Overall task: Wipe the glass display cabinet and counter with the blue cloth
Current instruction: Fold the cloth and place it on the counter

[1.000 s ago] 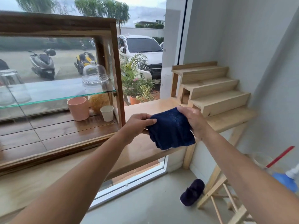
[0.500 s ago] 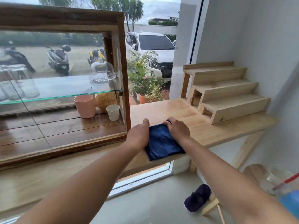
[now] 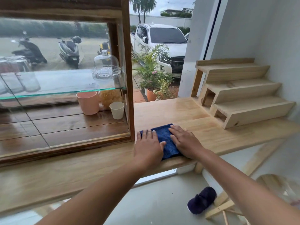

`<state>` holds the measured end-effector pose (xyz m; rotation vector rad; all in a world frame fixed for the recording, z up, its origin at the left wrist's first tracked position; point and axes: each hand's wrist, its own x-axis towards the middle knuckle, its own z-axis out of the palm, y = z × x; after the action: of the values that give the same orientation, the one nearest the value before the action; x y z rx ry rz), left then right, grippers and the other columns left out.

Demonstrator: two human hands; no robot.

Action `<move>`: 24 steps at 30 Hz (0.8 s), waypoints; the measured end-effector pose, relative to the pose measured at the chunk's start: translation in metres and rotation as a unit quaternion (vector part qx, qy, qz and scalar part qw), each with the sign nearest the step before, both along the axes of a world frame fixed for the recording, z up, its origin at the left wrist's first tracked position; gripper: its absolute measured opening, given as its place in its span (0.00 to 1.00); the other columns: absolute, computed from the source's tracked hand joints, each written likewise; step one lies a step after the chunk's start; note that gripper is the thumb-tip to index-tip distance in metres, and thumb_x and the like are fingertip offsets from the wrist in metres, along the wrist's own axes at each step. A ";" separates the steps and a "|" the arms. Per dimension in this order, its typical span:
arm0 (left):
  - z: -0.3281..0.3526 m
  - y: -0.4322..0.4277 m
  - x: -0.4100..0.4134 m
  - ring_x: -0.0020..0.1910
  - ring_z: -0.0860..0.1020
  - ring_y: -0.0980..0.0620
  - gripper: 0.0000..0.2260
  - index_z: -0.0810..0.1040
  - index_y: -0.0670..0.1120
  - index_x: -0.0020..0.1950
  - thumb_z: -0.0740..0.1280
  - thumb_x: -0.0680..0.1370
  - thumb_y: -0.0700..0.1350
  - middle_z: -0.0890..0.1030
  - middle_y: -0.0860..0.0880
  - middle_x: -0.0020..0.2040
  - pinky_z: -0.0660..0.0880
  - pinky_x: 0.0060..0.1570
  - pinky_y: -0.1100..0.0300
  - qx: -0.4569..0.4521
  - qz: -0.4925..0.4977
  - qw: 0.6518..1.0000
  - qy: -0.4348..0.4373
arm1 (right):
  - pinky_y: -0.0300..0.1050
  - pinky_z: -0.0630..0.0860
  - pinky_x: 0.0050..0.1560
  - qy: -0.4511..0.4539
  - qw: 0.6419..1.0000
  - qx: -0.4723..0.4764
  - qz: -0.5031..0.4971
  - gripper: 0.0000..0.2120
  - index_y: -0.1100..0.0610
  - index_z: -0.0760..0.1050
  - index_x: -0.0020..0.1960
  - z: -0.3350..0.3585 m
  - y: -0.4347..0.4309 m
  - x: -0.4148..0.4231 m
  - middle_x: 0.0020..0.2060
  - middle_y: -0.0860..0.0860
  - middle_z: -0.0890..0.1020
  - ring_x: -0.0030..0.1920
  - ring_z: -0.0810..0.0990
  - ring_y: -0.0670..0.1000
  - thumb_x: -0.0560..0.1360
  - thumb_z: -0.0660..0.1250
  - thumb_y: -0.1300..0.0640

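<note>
The blue cloth [image 3: 164, 137] lies folded on the light wooden counter [image 3: 177, 111], close to its front edge and just right of the glass display cabinet [image 3: 128, 75]. My left hand [image 3: 148, 146] rests flat on the cloth's left part, fingers stretched out. On the cloth's right part my right hand [image 3: 185, 142] lies flat in the same way. Neither hand grips the cloth; only its middle strip shows between them. The cabinet has a dark wooden frame and a glass shelf [image 3: 65, 93].
Inside the cabinet stand a pink cup [image 3: 88, 103], a white paper cup [image 3: 117, 110] and a glass dome [image 3: 106, 66]. A stepped wooden riser [image 3: 240, 95] sits at the counter's right end. On the floor lie a dark slipper [image 3: 202, 200] and wooden stool legs [image 3: 224, 207].
The cloth went from being held up between both hands down onto the counter. Both hands have spread flat on top of it.
</note>
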<state>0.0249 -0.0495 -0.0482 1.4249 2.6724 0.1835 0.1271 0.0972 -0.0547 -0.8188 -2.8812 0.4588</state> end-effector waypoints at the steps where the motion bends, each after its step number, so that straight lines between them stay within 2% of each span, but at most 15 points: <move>1: -0.004 -0.001 -0.002 0.83 0.45 0.45 0.31 0.48 0.41 0.83 0.46 0.85 0.59 0.49 0.42 0.83 0.42 0.80 0.45 -0.012 0.004 1.000 -0.015 | 0.50 0.47 0.78 -0.025 1.000 -0.017 0.000 0.24 0.50 0.56 0.81 -0.003 0.002 0.001 0.81 0.45 0.54 0.80 0.50 0.44 0.86 0.50 0.49; 4: -0.008 0.003 -0.011 0.82 0.39 0.48 0.31 0.42 0.42 0.83 0.44 0.85 0.59 0.42 0.44 0.83 0.39 0.80 0.47 -0.033 -0.003 0.999 -0.044 | 0.52 0.37 0.78 -0.073 0.997 -0.017 -0.017 0.27 0.50 0.46 0.83 -0.006 0.007 -0.006 0.82 0.43 0.44 0.80 0.40 0.43 0.86 0.45 0.46; 9: 0.000 0.021 -0.034 0.81 0.36 0.49 0.30 0.39 0.43 0.82 0.44 0.86 0.57 0.37 0.45 0.83 0.36 0.80 0.46 -0.065 -0.007 0.995 -0.070 | 0.57 0.36 0.78 -0.098 0.995 -0.005 -0.034 0.29 0.51 0.41 0.83 -0.002 0.017 -0.026 0.82 0.45 0.41 0.80 0.39 0.44 0.85 0.43 0.44; 19: -0.004 0.023 -0.039 0.81 0.35 0.49 0.30 0.38 0.44 0.82 0.44 0.86 0.56 0.36 0.47 0.83 0.37 0.80 0.49 -0.045 -0.014 0.995 -0.084 | 0.57 0.40 0.78 -0.085 0.995 0.004 -0.045 0.28 0.50 0.42 0.83 -0.004 0.019 -0.029 0.82 0.44 0.42 0.80 0.41 0.43 0.85 0.43 0.44; 22: -0.004 0.019 -0.036 0.82 0.38 0.49 0.29 0.43 0.43 0.83 0.46 0.86 0.55 0.41 0.45 0.83 0.39 0.80 0.50 0.001 -0.016 0.996 -0.092 | 0.56 0.41 0.79 -0.073 0.996 -0.006 -0.048 0.28 0.50 0.45 0.83 -0.002 0.019 -0.027 0.82 0.43 0.44 0.80 0.42 0.43 0.85 0.44 0.45; 24: -0.002 0.010 -0.032 0.82 0.41 0.48 0.27 0.49 0.43 0.83 0.48 0.87 0.54 0.46 0.44 0.84 0.41 0.81 0.51 0.036 -0.024 0.994 -0.100 | 0.56 0.44 0.78 -0.039 0.997 -0.014 -0.063 0.27 0.50 0.51 0.82 -0.001 0.014 -0.024 0.82 0.44 0.49 0.81 0.45 0.43 0.85 0.46 0.45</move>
<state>-0.0069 -0.0394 -0.0502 1.4078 2.4910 0.4001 0.1028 0.1111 -0.0562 -1.0373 -2.8762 0.4648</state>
